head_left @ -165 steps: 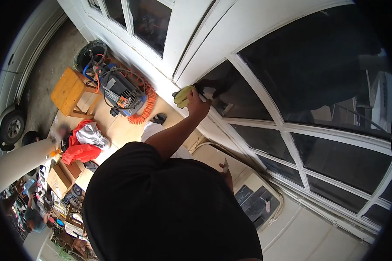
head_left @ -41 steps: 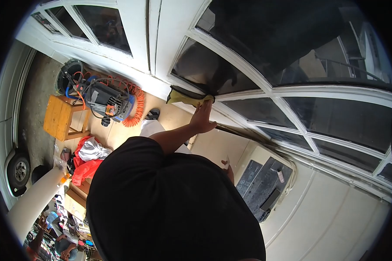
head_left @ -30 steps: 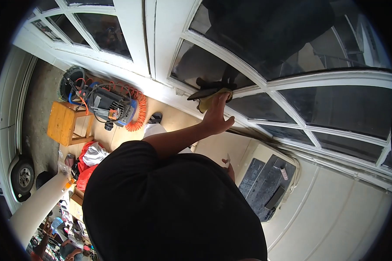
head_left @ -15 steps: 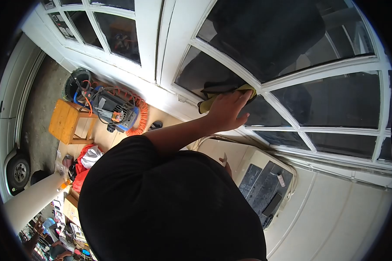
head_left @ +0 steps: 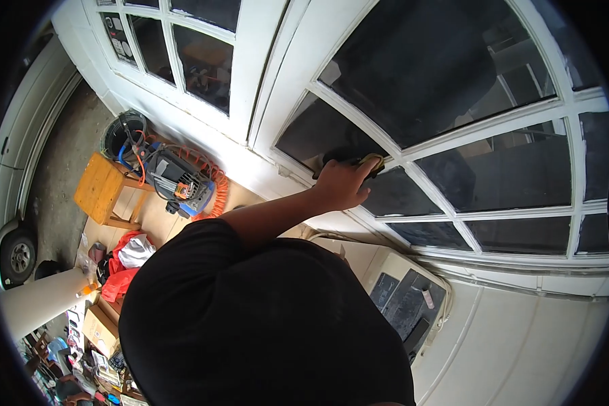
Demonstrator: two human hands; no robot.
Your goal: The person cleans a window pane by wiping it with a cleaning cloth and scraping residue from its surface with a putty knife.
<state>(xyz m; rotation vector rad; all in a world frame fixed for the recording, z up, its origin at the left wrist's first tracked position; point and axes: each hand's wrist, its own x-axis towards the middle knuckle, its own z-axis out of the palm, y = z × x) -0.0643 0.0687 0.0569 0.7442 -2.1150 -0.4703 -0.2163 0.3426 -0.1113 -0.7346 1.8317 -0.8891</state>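
My left hand [head_left: 344, 184] presses a yellowish-green cloth [head_left: 372, 164] against a small lower glass pane [head_left: 328, 128] of a white-framed door [head_left: 402, 159]. The fingers are bent over the cloth, near the corner where the white bars meet. Much of the cloth is hidden under the hand. My black-sleeved torso [head_left: 264, 318] covers nearly all of my right hand; only the pale tip of a thin thing [head_left: 342, 251] shows beside it, and the fingers are hidden.
Below the door stands a cream machine with a dark panel [head_left: 413, 298]. At left are a wooden stool [head_left: 101, 189], an air compressor [head_left: 179, 172] with an orange coiled hose [head_left: 220, 189], a bucket [head_left: 123, 135], red and white cloths [head_left: 125, 264], a pillar [head_left: 44, 304] and a parked vehicle [head_left: 20, 169].
My left hand has moved slightly left and down along the pane with the cloth, its fingers now more bent. My right hand, partly visible before with a pale thin thing, is now almost hidden.
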